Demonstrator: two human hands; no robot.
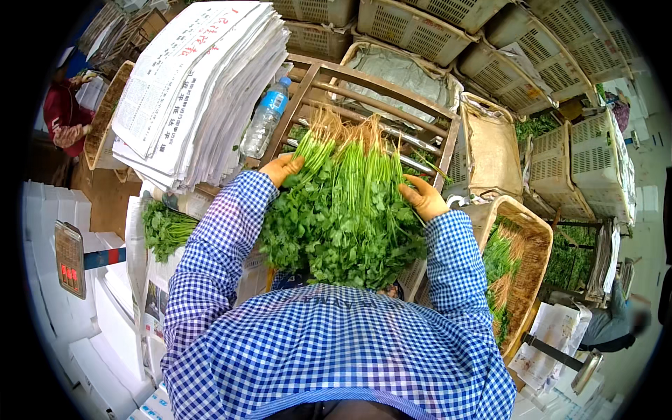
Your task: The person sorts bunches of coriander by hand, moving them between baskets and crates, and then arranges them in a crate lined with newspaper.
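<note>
A big bunch of coriander (343, 210) lies in front of the person, pale roots pointing away and leafy tops toward the checked blue shirt, resting over a wooden slatted frame (371, 91). The left hand (282, 169), in an orange glove, presses against the left side of the stems near the roots, fingers partly curled into the greens; the right hand (423, 198), gloved the same, is cupped flat against the right side, so the bunch is squeezed between the two.

Just left of the frame a clear plastic water bottle (264, 119) with a blue cap leans against a tall stack of newspapers (196, 84). Below the stack a smaller heap of greens (164, 227) lies on paper, and further left a scale display (70, 259) stands by white foam boxes (49, 210). To the right a woven basket (528, 259) holds more of the herb. Pale plastic crates (413, 28) are piled behind the frame. Another person in red (64, 115) is at the far left, and someone else bends at the lower right (616, 322)
</note>
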